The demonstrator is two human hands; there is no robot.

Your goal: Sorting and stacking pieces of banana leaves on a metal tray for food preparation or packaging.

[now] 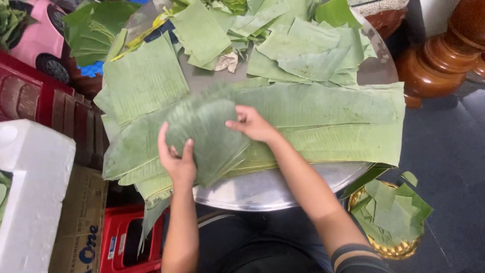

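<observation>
A big round metal tray (262, 189) is covered with green banana leaves. On top of a long leaf strip (333, 116) lies a stack of smaller cut leaf pieces (207, 134). My left hand (176, 157) grips the near left edge of this stack, thumb on top. My right hand (251, 124) rests on the stack's right side with fingers bent, pinching its upper edge.
More cut leaves (308, 50) pile at the tray's far side. A golden bowl (399, 247) with leaf scraps sits at the lower right. A white foam box (30, 192), a cardboard box (81, 222) and a red crate (129, 242) stand at left; a wooden post (439, 60) at right.
</observation>
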